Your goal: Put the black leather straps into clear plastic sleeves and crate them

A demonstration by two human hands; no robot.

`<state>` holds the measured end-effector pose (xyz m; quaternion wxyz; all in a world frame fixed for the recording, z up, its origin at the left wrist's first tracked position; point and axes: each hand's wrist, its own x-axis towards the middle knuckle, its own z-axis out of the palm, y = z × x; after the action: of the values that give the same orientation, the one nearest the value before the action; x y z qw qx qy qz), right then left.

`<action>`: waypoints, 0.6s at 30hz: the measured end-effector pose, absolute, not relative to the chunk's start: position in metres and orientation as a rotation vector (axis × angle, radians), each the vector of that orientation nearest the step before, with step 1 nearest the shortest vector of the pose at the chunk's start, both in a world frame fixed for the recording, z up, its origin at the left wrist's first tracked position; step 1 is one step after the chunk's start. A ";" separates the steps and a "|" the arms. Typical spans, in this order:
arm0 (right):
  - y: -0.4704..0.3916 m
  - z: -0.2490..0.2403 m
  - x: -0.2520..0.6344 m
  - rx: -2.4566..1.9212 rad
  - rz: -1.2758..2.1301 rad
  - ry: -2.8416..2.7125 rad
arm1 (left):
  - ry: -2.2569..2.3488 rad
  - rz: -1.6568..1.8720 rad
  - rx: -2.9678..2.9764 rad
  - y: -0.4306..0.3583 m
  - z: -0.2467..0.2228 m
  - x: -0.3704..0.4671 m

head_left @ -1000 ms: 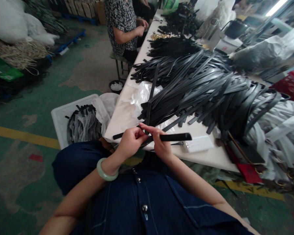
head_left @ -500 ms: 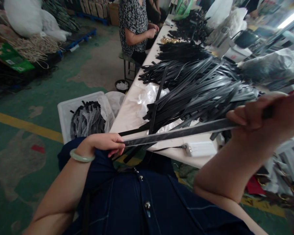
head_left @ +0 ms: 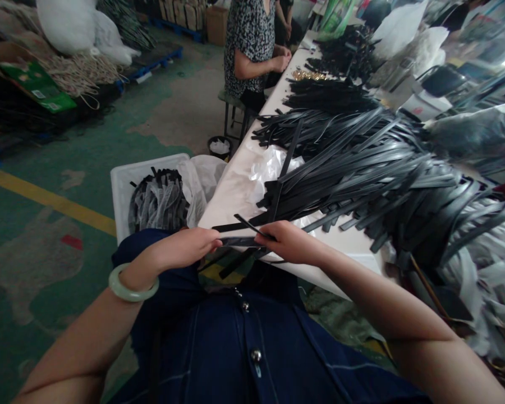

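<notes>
A black strap (head_left: 239,242) runs between my two hands at the table's near corner. My left hand (head_left: 192,246), with a pale green bangle on its wrist, pinches one end of it. Close by, my right hand (head_left: 292,241) is closed on the strap, and a dark end sticks up past its fingers. Just beyond my hands lies a large heap of black straps (head_left: 345,168) on the white table (head_left: 219,207). A few strap ends hang over the near edge below my hands.
Left of the table stands a white bin (head_left: 120,196) holding black straps in pale wrapping. Crumpled clear plastic (head_left: 269,168) lies beside the heap. A co-worker (head_left: 250,56) sits on a stool farther along. A small black bucket (head_left: 219,147) is on the floor.
My right hand has come in from the far right to beside my left hand, along the strap. The long taut stretch between them is now short. My left hand has barely moved.
</notes>
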<state>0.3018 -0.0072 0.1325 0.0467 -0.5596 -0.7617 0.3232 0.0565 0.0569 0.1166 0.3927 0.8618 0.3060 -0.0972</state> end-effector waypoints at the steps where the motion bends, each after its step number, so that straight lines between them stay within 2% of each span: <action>1: -0.007 0.137 0.302 -1.684 0.989 -2.345 | 0.724 -0.241 2.156 0.057 0.117 0.055; 10: -0.005 0.136 0.270 -1.669 0.974 -2.497 | 0.363 -0.085 2.053 0.055 0.098 0.087; 18: 0.007 0.145 0.299 -1.750 0.961 -2.405 | 0.537 -0.239 1.969 0.090 0.099 0.018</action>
<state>0.2989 0.0072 0.1455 0.0078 -0.5599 -0.7694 0.3074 0.0179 0.0896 0.0990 0.5168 0.8203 0.2237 -0.0997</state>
